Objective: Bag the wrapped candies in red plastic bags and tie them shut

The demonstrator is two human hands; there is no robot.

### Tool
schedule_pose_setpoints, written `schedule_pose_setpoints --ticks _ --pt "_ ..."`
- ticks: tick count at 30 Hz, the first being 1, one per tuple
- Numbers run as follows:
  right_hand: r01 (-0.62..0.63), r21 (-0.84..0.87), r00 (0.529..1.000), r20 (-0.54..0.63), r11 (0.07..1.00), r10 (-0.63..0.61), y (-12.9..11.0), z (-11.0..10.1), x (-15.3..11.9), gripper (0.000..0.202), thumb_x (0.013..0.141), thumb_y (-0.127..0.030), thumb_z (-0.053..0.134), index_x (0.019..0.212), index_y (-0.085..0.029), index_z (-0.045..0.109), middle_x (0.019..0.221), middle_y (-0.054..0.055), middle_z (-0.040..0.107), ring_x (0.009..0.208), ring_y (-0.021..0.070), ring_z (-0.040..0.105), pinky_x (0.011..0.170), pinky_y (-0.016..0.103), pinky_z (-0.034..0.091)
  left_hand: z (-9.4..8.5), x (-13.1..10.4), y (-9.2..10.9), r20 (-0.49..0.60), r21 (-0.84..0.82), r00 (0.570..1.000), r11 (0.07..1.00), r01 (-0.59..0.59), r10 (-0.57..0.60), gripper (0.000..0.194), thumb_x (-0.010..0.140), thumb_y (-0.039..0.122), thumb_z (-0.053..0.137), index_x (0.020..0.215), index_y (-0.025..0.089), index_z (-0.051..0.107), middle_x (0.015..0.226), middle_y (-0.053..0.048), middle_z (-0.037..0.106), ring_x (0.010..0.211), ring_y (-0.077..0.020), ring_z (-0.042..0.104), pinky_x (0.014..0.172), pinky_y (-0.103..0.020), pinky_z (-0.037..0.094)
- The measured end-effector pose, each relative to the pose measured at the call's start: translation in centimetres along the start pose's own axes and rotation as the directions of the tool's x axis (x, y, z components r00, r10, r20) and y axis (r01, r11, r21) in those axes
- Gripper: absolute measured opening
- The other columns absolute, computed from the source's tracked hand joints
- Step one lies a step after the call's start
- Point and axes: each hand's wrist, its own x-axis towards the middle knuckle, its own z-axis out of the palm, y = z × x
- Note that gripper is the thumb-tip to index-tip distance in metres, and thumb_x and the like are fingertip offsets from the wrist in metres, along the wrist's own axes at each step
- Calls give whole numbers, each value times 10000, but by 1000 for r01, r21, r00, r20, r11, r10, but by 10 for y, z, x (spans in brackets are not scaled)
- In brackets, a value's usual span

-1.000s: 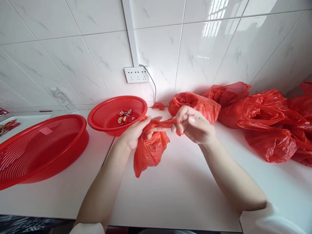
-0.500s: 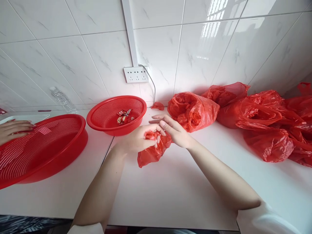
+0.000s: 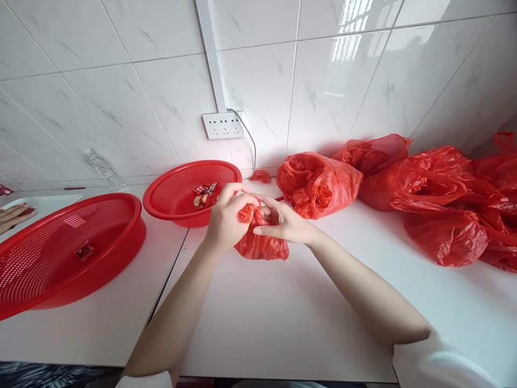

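A small red plastic bag hangs between my two hands over the white table, its upper part gathered and twisted. My left hand is closed round the bunched top of the bag. From the right, my right hand pinches the twisted neck, thumb below and fingers curled. The fingertips of both hands meet above the bag. Just behind my left hand, a round red basket holds a few small wrapped packets.
A larger red basket with one packet stands left. Another person's hand is over a white tray. A clear bottle lies by the wall. An open red bag and several filled red bags stand right.
Both hands have shifted their hold, and the small bag has turned, its bottom now pointing down and right. A packet now lies in the large basket, and the other person's hand has moved left to the tray.
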Motion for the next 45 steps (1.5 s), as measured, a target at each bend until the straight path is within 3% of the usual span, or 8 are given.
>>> schedule_pose_setpoints --ticks 4,8,13,17,27,34,40,45 --pt "-122 159 992 39 980 118 0 -13 0 263 917 -326 552 1157 -219 567 899 14 607 776 140 593 626 267 525 6 -1 -1 10 -75 997 994 -76 77 145 812 118 640 819 234 728 979 -47 571 854 -150 608 748 -279 522" --pt "29 -160 994 -99 987 -46 3 -19 0 148 861 -293 640 967 -198 600 1037 55 616 944 179 609 708 294 548 -2 1 -4 56 -98 998 995 -28 33 97 811 185 686 801 246 760 930 -41 571 806 -143 593 728 -281 513" --pt "76 -491 937 -261 868 -230 -11 -27 -5 201 941 -166 431 998 -193 622 1013 64 666 950 179 634 842 339 502 -7 0 -10 371 -225 928 971 79 10 169 847 245 664 956 288 786 985 -43 669 843 -153 639 730 -263 525" --pt "-40 -658 988 -140 752 -70 -25 -38 -13 267 900 -118 374 885 -187 632 854 42 651 776 166 607 718 305 467 -12 0 -9 457 -261 890 956 137 -3 261 929 249 539 1061 277 763 1152 -45 716 1028 -187 671 887 -301 521" --pt "-214 -647 965 -24 732 261 -48 -70 -45 277 876 -187 388 852 -214 662 789 14 615 727 173 547 707 325 440 -41 -1 -15 410 58 868 958 282 -281 476 908 337 538 459 181 517 1285 -20 679 973 -241 706 809 -350 523" --pt "-511 -781 732 -176 359 658 -40 -94 -81 164 760 -156 503 682 -220 633 717 33 622 622 188 531 547 306 382 -14 -44 -33 597 -98 696 825 556 -398 287 882 402 559 962 237 779 1278 -58 683 1154 -250 647 976 -376 521" --pt "-310 -765 930 -121 565 346 -41 -39 -61 413 865 -405 599 1239 -229 613 1166 97 668 1003 255 640 787 347 498 -5 -59 -32 673 -202 655 766 610 -343 324 851 408 631 1112 236 718 1288 -82 670 1132 -245 643 869 -312 544" --pt "-259 -868 951 -153 423 268 -2 6 -48 304 890 -265 569 1172 -153 589 1026 122 660 879 237 633 703 320 471 -2 -61 -34 665 -197 646 746 636 -374 379 840 451 644 1139 224 696 1170 -84 710 1054 -258 658 800 -319 552"
